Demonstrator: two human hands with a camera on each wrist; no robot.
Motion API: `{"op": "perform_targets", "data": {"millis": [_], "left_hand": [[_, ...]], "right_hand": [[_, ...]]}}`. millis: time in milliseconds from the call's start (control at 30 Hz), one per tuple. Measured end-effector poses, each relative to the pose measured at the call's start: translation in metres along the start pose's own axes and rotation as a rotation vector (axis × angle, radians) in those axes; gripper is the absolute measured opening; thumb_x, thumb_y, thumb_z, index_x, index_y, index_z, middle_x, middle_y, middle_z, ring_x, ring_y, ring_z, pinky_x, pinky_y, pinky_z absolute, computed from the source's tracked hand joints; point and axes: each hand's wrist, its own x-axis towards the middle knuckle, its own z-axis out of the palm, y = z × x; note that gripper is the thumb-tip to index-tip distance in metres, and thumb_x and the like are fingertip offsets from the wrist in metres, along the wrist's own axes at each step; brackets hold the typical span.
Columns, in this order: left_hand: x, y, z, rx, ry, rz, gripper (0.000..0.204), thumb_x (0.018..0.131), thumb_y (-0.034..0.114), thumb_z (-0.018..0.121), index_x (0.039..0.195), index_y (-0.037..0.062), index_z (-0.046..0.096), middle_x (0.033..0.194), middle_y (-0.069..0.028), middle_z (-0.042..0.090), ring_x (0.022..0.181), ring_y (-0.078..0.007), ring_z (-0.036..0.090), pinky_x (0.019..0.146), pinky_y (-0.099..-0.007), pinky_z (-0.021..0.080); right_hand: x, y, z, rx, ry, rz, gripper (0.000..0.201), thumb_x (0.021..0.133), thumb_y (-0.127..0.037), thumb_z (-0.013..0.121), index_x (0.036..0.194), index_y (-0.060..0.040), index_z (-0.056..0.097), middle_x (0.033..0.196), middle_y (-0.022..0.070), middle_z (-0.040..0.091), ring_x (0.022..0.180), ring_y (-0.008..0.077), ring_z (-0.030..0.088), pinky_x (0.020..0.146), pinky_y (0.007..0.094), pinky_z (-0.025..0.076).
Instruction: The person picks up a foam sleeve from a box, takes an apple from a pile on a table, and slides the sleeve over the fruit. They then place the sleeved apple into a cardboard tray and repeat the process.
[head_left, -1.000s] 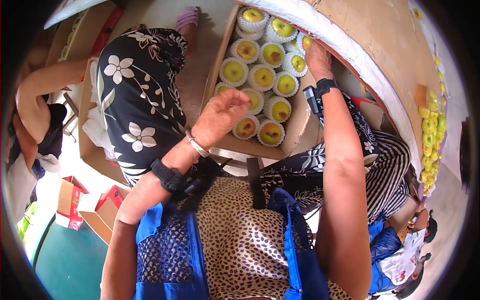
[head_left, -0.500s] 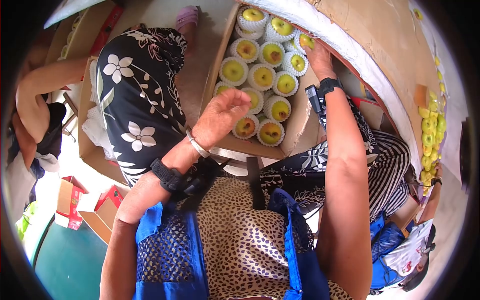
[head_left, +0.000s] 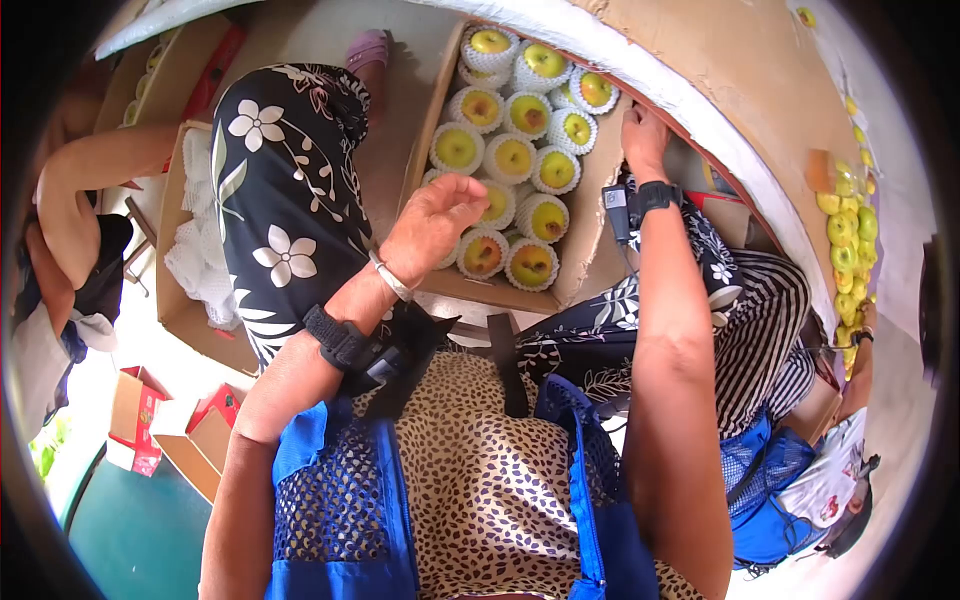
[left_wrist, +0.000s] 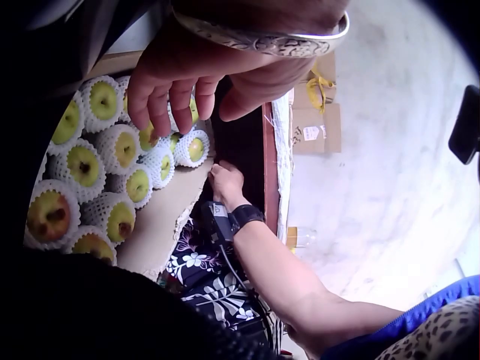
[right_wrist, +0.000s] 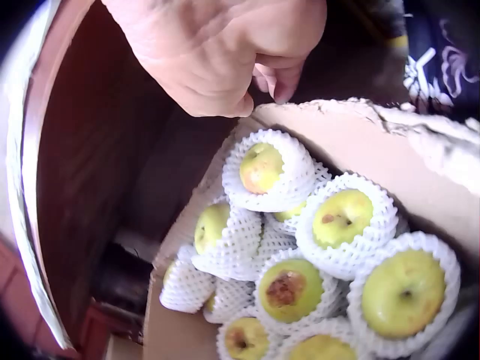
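Note:
An open cardboard box point(head_left: 590, 215) holds several yellow-green apples point(head_left: 513, 158) in white foam nets, some with brown patches around the stem. My left hand point(head_left: 435, 225) hovers over the near left part of the box. Its fingers hang loosely curled with nothing in them, as the left wrist view shows. My right hand point(right_wrist: 225, 60) is at the box's far right corner, fingers curled at the torn cardboard rim, and grips it there. Just inside that corner sits a netted apple point(right_wrist: 262, 169), apart from the hand.
A second carton point(head_left: 185, 290) with loose white foam nets stands left of my knee. Red and brown small boxes point(head_left: 137, 420) sit behind it by a green surface point(head_left: 140, 520). A white-edged table point(head_left: 680, 90) curves past the right side. More yellow-green fruit point(head_left: 845, 240) lies beyond.
My right hand has let go of the netted apple in the far right corner and drawn back to the box's rim. The left hand has stayed over the box.

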Motion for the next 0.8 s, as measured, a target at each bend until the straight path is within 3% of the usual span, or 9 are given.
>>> {"op": "perform_targets", "data": {"millis": [133,233,333,433,500,567,633,667,800], "left_hand": [[-0.007,0.006,-0.005,-0.047,-0.002,0.016,0.021,0.087,0.020,0.053,0.106,0.0115,0.053,0.106,-0.0028,0.058,0.099,-0.0145,0.052,0.086,-0.0319,0.039],[-0.027,0.040,-0.026,-0.272,-0.041,0.160,0.022,0.088,0.018,0.051,0.109,0.0105,0.052,0.108,-0.0060,0.058,0.103,-0.0177,0.052,0.088,-0.0345,0.040],[-0.063,0.085,-0.065,-0.382,0.006,0.393,0.031,0.089,0.018,0.050,0.117,0.0051,0.046,0.115,-0.0115,0.054,0.105,-0.0224,0.053,0.088,-0.0351,0.044],[-0.095,0.085,-0.137,-0.434,0.059,0.601,0.038,0.091,0.020,0.047,0.123,0.0012,0.040,0.118,-0.0151,0.051,0.108,-0.0258,0.051,0.088,-0.0359,0.045],[-0.101,0.056,-0.191,-0.337,0.440,0.554,0.036,0.090,0.016,0.046,0.123,0.0037,0.041,0.118,-0.0131,0.051,0.109,-0.0241,0.051,0.088,-0.0338,0.044],[-0.097,0.015,-0.220,0.078,0.769,0.156,0.038,0.086,0.012,0.049,0.123,0.0076,0.043,0.117,-0.0110,0.052,0.107,-0.0222,0.051,0.088,-0.0314,0.043],[-0.071,-0.139,-0.374,0.833,0.678,0.194,0.050,0.077,0.007,0.060,0.123,0.0064,0.041,0.114,-0.0134,0.053,0.105,-0.0261,0.051,0.089,-0.0329,0.041],[-0.063,-0.200,-0.409,0.725,0.692,0.209,0.054,0.076,0.008,0.062,0.125,0.0075,0.039,0.117,-0.0168,0.052,0.107,-0.0291,0.050,0.090,-0.0342,0.040],[-0.082,-0.202,-0.345,1.093,0.592,-0.381,0.044,0.076,0.009,0.062,0.117,0.0060,0.045,0.108,-0.0175,0.056,0.100,-0.0304,0.053,0.085,-0.0361,0.042]], "right_hand": [[-0.045,0.013,0.017,0.418,-0.062,0.427,0.038,0.076,-0.013,0.059,0.110,0.0008,0.054,0.102,0.0208,0.060,0.097,0.0324,0.057,0.084,0.0341,0.044],[-0.077,-0.029,0.012,0.241,-0.108,0.334,0.064,0.074,-0.018,0.064,0.128,0.0023,0.035,0.125,0.0268,0.043,0.116,0.0326,0.045,0.097,0.0317,0.035],[-0.098,-0.085,-0.015,-0.037,-0.275,0.316,0.065,0.075,-0.024,0.063,0.131,-0.0064,0.034,0.140,0.0251,0.019,0.131,0.0391,0.016,0.103,0.0494,0.021],[-0.109,-0.131,-0.032,-0.045,-0.326,0.208,0.056,0.076,-0.022,0.061,0.126,-0.0103,0.041,0.140,0.0241,0.020,0.131,0.0384,0.016,0.102,0.0527,0.020],[-0.117,-0.155,-0.034,0.086,-0.282,0.011,0.049,0.075,-0.025,0.062,0.118,-0.0048,0.047,0.133,0.0237,0.033,0.125,0.0356,0.031,0.099,0.0461,0.030],[-0.130,-0.172,-0.025,0.611,-0.546,-0.031,0.046,0.076,-0.027,0.062,0.110,0.0014,0.049,0.118,0.0231,0.047,0.110,0.0340,0.047,0.091,0.0396,0.040],[-0.148,-0.201,-0.035,0.608,-0.647,-0.184,0.046,0.075,-0.026,0.061,0.107,0.0054,0.049,0.105,0.0228,0.053,0.098,0.0342,0.053,0.083,0.0381,0.044],[-0.157,-0.210,-0.033,0.634,-0.735,-0.215,0.046,0.075,-0.025,0.060,0.107,0.0055,0.048,0.104,0.0232,0.053,0.098,0.0341,0.053,0.082,0.0389,0.044],[-0.189,-0.219,-0.016,0.642,-0.950,-0.177,0.045,0.074,-0.019,0.056,0.110,0.0061,0.049,0.105,0.0236,0.055,0.100,0.0339,0.053,0.083,0.0382,0.044]]}}
